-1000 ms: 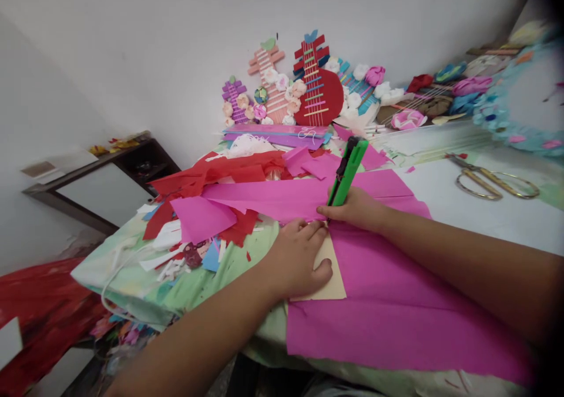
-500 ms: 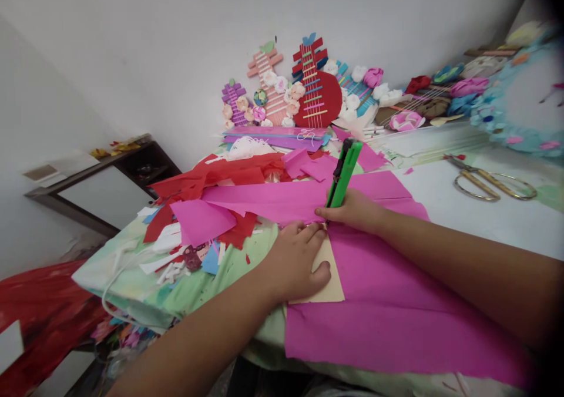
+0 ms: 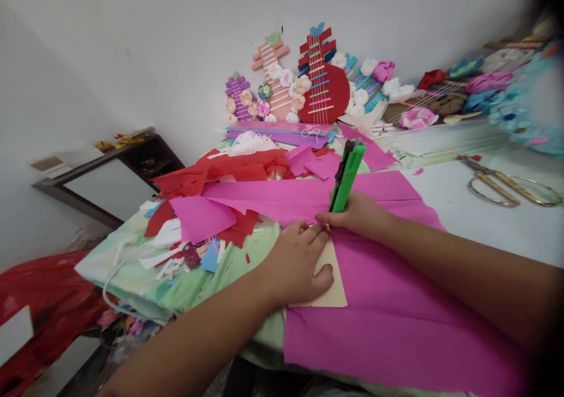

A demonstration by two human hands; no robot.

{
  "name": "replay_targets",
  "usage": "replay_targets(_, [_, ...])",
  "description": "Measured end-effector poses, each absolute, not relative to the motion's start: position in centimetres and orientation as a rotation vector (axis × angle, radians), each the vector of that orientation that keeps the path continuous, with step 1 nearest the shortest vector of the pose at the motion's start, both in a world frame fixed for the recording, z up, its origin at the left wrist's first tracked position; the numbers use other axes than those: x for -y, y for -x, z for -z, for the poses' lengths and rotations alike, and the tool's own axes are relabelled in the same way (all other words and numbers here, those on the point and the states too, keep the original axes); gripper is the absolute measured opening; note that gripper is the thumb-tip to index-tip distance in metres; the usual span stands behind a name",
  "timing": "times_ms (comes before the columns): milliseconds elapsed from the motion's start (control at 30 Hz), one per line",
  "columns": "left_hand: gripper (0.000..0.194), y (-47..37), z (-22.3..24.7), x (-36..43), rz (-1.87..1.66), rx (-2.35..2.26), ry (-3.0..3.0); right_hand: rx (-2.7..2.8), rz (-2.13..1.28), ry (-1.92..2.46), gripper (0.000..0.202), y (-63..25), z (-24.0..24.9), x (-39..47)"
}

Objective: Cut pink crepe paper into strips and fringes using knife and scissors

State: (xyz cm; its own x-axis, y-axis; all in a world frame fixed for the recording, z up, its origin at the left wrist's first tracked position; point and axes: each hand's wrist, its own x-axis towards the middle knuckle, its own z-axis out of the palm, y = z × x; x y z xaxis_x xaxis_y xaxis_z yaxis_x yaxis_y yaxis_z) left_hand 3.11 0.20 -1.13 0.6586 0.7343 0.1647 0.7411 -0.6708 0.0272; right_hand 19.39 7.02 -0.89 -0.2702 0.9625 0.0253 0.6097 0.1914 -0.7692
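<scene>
My left hand (image 3: 301, 263) lies flat with its fingers spread, pressing a cream-coloured card (image 3: 335, 285) onto a large sheet of magenta paper (image 3: 396, 320). Gripped in my right hand (image 3: 359, 214) is a green utility knife (image 3: 348, 177), held nearly upright. Its lower end meets the card's far edge, close to my left fingertips; the blade itself is hidden by my fingers. Beyond both hands, a long magenta strip (image 3: 273, 196) runs across the table, its left end folded over.
Gold-handled scissors (image 3: 506, 182) lie at the right. Red paper scraps (image 3: 238, 168) and white bits (image 3: 171, 268) litter the left side, where a white cable (image 3: 107, 288) hangs over the edge. Decorated paper guitars, one a red guitar (image 3: 326, 91), lean against the wall.
The view has shifted slightly, so the background sits a little differently. Both hands, the knife and the card keep nearly the same places relative to each other.
</scene>
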Motion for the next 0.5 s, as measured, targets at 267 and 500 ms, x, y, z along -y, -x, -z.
replay_targets(267, [0.053,-2.98,1.16,-0.23,0.217,1.281,2.832,1.892,-0.954,1.431,0.040,-19.74,0.74,-7.51])
replay_targets(500, [0.053,-3.00,1.04,-0.08,0.183,1.292,2.842,1.943,-0.884,1.418,0.039,-19.58,0.88,-7.39])
